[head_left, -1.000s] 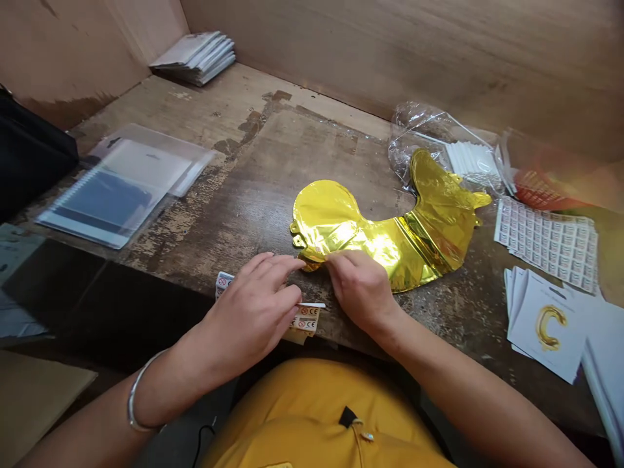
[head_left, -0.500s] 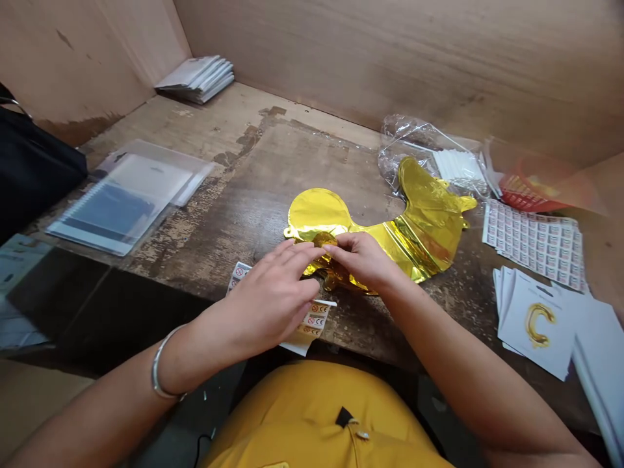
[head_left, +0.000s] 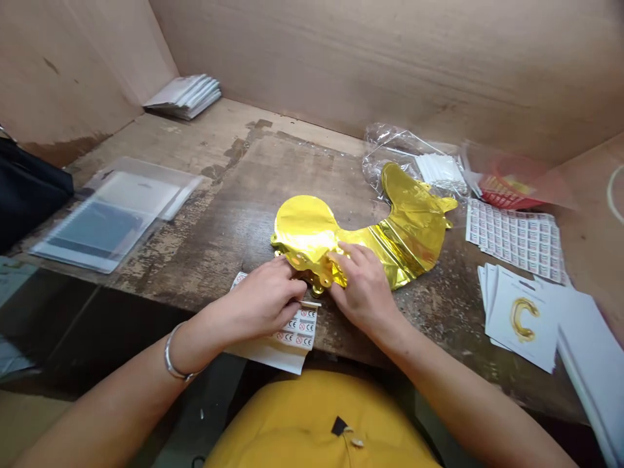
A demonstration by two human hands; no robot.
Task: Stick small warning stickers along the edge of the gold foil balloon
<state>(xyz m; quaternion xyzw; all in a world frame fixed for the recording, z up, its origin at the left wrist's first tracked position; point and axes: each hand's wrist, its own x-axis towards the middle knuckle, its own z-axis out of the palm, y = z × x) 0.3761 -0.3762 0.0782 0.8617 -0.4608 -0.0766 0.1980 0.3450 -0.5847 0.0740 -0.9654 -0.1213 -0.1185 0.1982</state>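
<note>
On my feed, the gold foil balloon (head_left: 361,231) lies flat on the scarred wooden worktop (head_left: 273,169), its crumpled end bunched up under both hands. The left hand (head_left: 260,302), with a metal bangle (head_left: 174,359) on its wrist, sits at that crumpled end. Its fingers (head_left: 287,286) curl against the foil, though I cannot tell whether they pinch it. The right hand (head_left: 363,289) rests on the foil just beside it, fingers (head_left: 348,260) spread and pressing down, not clenched.

Below the left hand lies a strip of CE warning labels (head_left: 297,328), touching the heel of that hand. Beyond the balloon are a clear plastic bag (head_left: 390,159) holding white sticks (head_left: 439,169) and a sheet of printed labels (head_left: 514,240). To the right sit cards printed with a gold letter C (head_left: 521,318).
</note>
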